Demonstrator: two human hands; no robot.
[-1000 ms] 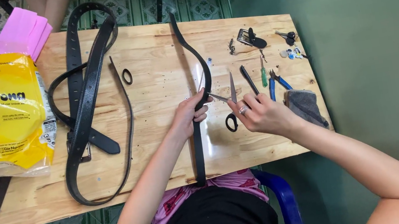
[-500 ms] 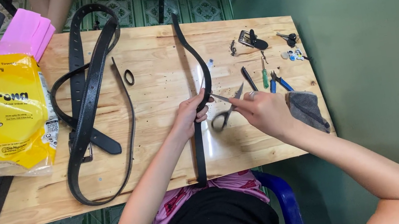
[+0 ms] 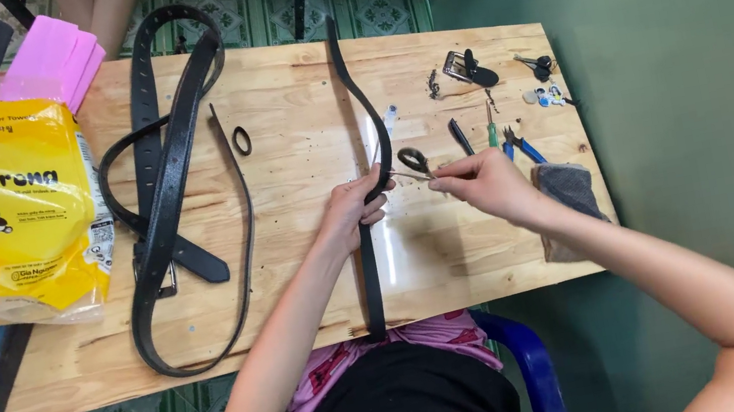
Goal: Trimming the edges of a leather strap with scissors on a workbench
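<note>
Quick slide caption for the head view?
Left hand pins black belt on wooden table; right hand holds scissors.

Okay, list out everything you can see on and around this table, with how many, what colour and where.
Wooden table: one, pale wood, centre.
Black belt: one, running up the table's middle, under the left hand.
Other black belts: a looped pile, count unclear, left of centre.
Small black loop: one, beside the pile.
Scissors: one pair, black handles, between the hands.
Small hand tools: several, dark and blue-handled, right part of the table.
Grey cloth: one, right edge.
Yellow package: one, left edge.
Pink stack: one, top left.
Blue chair: one, below the table.
Left hand: on the belt.
Right hand: pinching something thin.
</note>
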